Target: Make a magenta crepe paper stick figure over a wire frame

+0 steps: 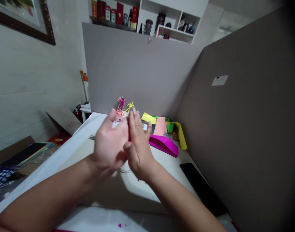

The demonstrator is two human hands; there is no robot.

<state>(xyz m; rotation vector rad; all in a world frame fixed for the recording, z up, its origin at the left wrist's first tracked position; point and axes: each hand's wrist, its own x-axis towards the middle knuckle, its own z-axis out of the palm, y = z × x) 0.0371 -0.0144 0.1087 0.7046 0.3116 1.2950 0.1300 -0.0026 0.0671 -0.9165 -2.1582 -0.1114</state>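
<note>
Above the pale work board my left hand is turned palm up, its thumb apart and its fingers stretched out. My right hand stands on edge with straight fingers, its side touching the left hand. Nothing shows in either hand, though the place where they meet is hidden. Just beyond the right hand lies a folded magenta sheet. Behind it are a salmon strip, a yellow strip and a green piece. A thin curved line, perhaps a wire loop, shows partly below the hands.
Colourful thin-limbed figures stand at the back. A black strip lies along the right edge. Grey panels border the back and right. Magenta scraps lie at the front. A box of coloured sheets is on the left.
</note>
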